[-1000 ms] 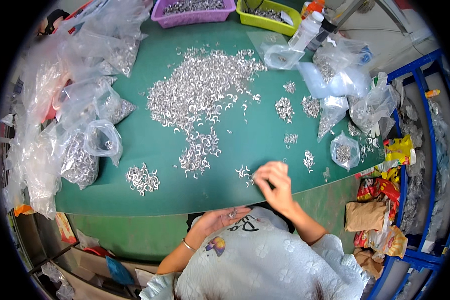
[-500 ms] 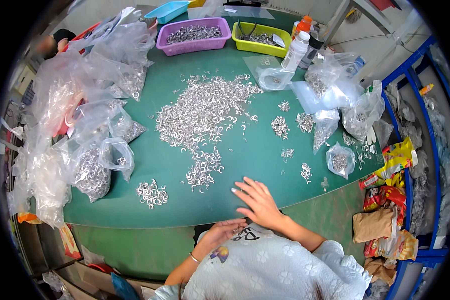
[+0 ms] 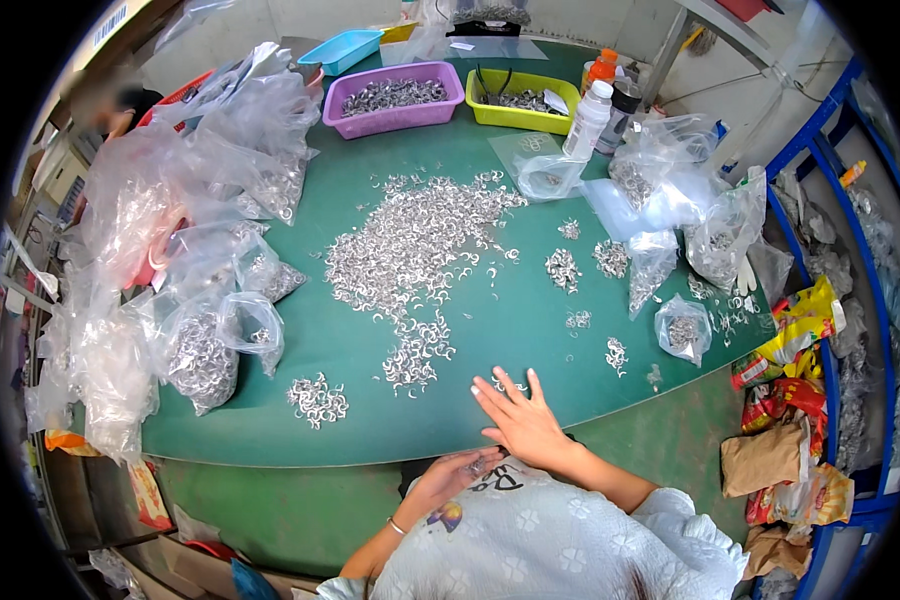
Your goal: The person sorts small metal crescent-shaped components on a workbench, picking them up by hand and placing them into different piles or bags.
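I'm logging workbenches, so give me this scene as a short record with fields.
Left hand: palm up at the near edge of the table, metal pieces on it
Right hand: palm down, spread over the table, a few pieces near it
Mid-table: main pile
Far side: purple basket; green basket; both hold pieces
Left side: clear bags
Right side: small piles, more bags
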{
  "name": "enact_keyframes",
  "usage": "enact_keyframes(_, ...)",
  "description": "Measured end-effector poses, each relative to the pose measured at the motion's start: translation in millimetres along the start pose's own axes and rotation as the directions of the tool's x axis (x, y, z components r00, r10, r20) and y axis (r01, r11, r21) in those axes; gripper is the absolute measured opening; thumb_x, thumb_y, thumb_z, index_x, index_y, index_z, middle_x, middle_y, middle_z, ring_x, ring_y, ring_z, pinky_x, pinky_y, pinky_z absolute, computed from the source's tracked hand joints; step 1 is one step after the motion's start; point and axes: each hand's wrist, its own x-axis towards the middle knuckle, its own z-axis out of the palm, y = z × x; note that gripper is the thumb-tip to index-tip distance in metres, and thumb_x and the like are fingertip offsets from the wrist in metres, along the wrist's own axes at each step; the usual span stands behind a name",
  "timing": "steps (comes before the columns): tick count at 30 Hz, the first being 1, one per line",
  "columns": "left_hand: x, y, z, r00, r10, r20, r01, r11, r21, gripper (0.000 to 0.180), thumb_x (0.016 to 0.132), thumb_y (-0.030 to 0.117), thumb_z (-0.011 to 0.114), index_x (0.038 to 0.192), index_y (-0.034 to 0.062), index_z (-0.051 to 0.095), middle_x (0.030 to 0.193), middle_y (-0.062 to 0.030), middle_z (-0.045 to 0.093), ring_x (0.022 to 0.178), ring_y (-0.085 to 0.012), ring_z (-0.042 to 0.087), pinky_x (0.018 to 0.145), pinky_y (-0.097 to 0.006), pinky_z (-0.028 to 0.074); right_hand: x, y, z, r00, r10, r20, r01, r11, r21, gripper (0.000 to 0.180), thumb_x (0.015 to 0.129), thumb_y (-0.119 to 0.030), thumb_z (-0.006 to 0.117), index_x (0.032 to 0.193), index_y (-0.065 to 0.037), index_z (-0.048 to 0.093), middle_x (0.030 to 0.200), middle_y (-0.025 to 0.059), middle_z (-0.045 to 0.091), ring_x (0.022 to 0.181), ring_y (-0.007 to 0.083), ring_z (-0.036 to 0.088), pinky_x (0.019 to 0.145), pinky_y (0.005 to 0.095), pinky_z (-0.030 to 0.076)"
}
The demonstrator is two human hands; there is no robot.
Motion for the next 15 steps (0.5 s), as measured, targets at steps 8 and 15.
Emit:
enact_keyframes(8, -5, -12, -1, 0.988, -0.069, -0.138, 0.036, 0.972, -0.232, 0.027, 0.099, 0.012, 0.050, 0.118, -0.0063, 0.055, 0.102, -0.0118, 0.063, 0.091, -0.0197, 0.059, 0.087, -0.032, 0.049, -13, 3, -4, 0.992, 0.057, -0.111, -0.060, 0.998, -0.023, 0.067, 0.087, -0.037, 0.062, 0.141, -0.004, 0.041, 0.153, 0.0084, 0.031, 0.143, 0.0333, 0.021, 0.109, 0.0657, 0.017)
enact_keyframes(15, -12, -23, -18, 1.000, -0.005, 0.004, 0.006, 0.935, -0.355, 0.033, 0.098, 0.009, 0.050, 0.128, -0.0017, 0.047, 0.091, -0.0066, 0.054, 0.075, -0.0127, 0.050, 0.068, -0.025, 0.045, -10, 1, 6, 0.974, -0.014, -0.228, -0.001, 0.998, -0.068, 0.062, 0.090, -0.038, 0.058, 0.139, -0.003, 0.043, 0.149, 0.0114, 0.036, 0.142, 0.0336, 0.024, 0.111, 0.0598, 0.020)
